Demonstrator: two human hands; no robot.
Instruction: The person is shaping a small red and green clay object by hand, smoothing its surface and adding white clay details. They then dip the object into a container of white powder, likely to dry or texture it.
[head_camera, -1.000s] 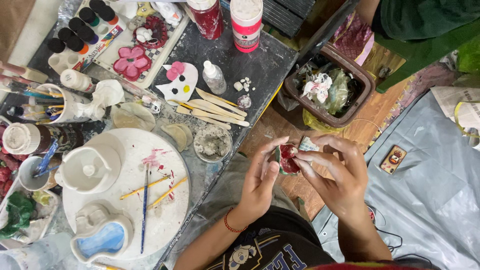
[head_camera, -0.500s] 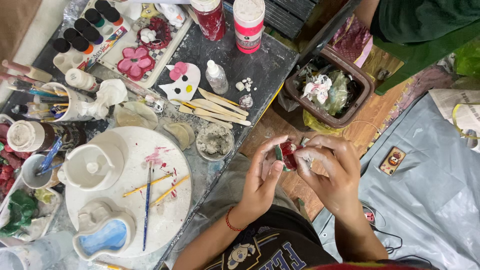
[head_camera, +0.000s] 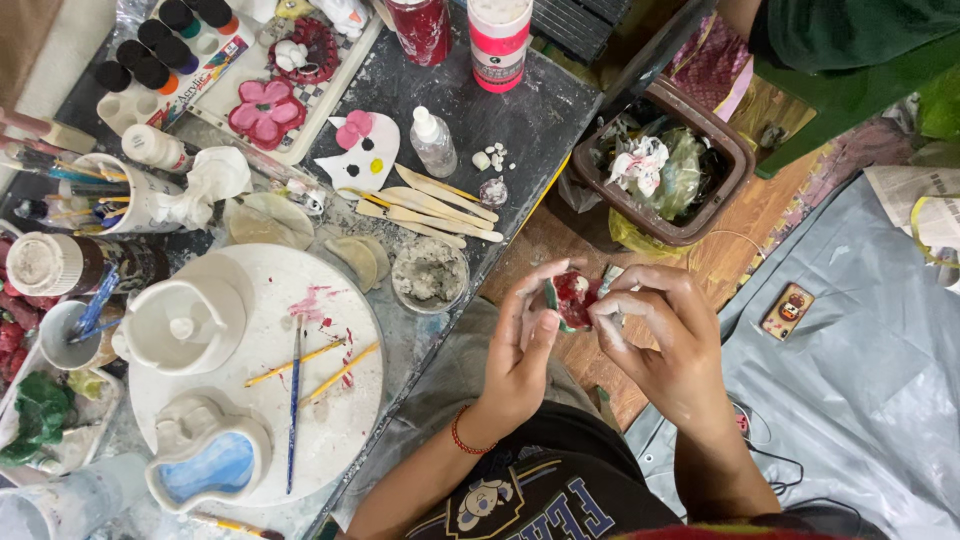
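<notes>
Red clay piece (head_camera: 574, 296) being pinched between left hand (head_camera: 522, 352) and right hand (head_camera: 668, 345), above the lap, just off the table (head_camera: 540, 110) edge; looking small, light, probably brittle; paint perhaps wet, so gripping at the rim, fingertips only.

Both forearms bare — no sleeves reaching wrist. Left hand (head_camera: 520, 345): pale chalky dust and smears over fingers and palm edge. Thin red cord bracelet (head_camera: 462, 437) around left wrist. Right hand (head_camera: 672, 345): same whitish residue on fingertips and knuckles, no ring or band visible. Dark shirt (head_camera: 545, 495) at bottom of view — black fabric, printed cartoon figure in cream, large blue block letters with white outline. Strip of red-and-yellow patterned cloth at lower right edge, garment unclear.
</notes>
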